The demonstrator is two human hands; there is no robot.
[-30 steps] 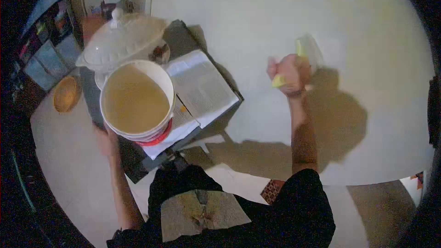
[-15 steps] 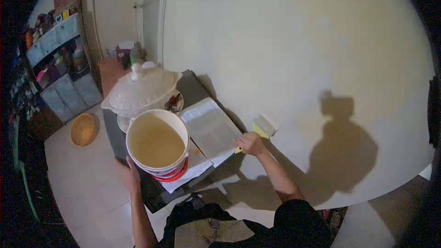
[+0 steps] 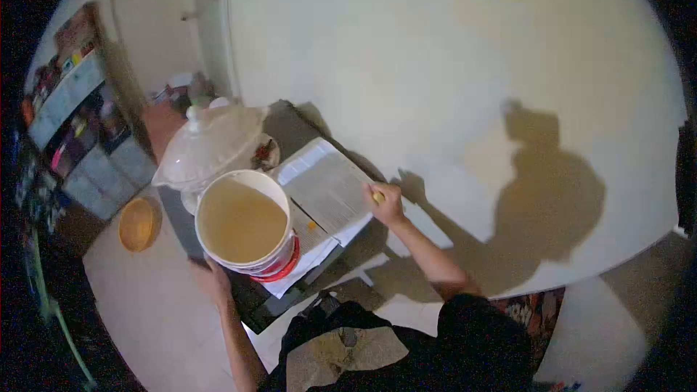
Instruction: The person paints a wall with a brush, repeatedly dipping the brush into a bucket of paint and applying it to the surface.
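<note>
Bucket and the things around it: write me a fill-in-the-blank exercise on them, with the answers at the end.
The white bucket is partly filled with a tan ____.
The right hand grips a handle that is ____ in color.
The round orange-brown bowl sits down on the ____.

Missing words: liquid; yellow; floor.

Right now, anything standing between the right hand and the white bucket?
Nothing upright that I can see. Only the printed sheets, lying flat on the dark table below the rim of the white bucket, with a small orange bit on them. The right hand grips a yellow handle.
</note>
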